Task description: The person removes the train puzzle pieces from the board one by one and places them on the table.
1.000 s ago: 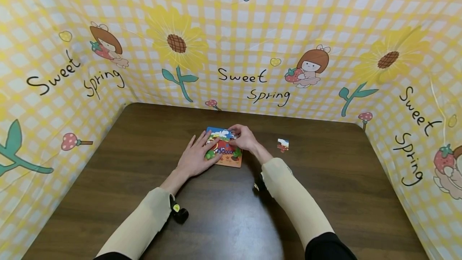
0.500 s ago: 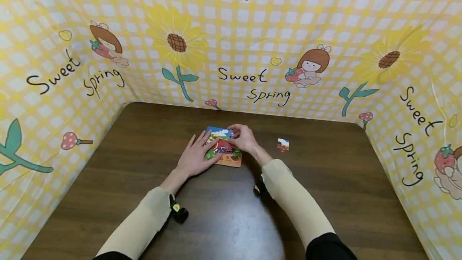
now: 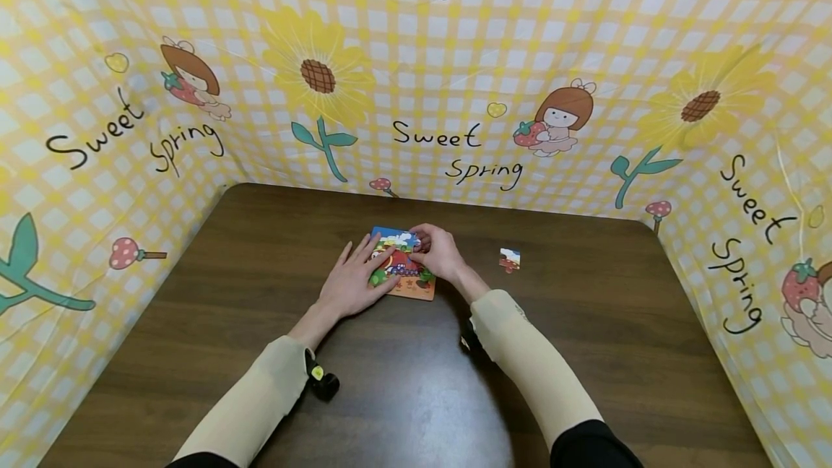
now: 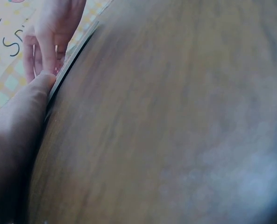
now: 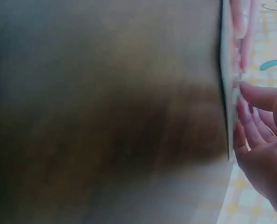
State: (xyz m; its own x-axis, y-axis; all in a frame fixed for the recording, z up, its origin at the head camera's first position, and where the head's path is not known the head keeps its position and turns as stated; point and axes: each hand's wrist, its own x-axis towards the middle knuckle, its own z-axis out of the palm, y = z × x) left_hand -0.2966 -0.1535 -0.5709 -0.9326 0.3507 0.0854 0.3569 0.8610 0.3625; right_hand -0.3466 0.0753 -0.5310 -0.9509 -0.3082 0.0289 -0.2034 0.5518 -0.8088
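A small jigsaw puzzle (image 3: 416,287) in a thin tray, with a colourful picture and an orange lower strip, lies on the table. My left hand (image 3: 354,282) rests flat across its left side, fingers spread over the picture. At its upper right, my right hand (image 3: 442,251) has thumb and fingers bent together around a puzzle piece, mostly hidden beneath them. The right wrist view shows the right thumb and fingers (image 5: 257,98) low against the puzzle's face, beside the thin tray edge (image 5: 228,112). A loose puzzle piece (image 3: 510,260) lies apart, right of the right hand.
The dark wood table (image 3: 416,381) has a yellow checked cloth (image 3: 416,78) standing along its back and sides. A black wrist camera (image 3: 323,385) hangs under the left sleeve cuff, close above the table.
My right thumb and fingers have shifted very slightly at the puzzle's upper right. The left hand and the loose piece stay in place.
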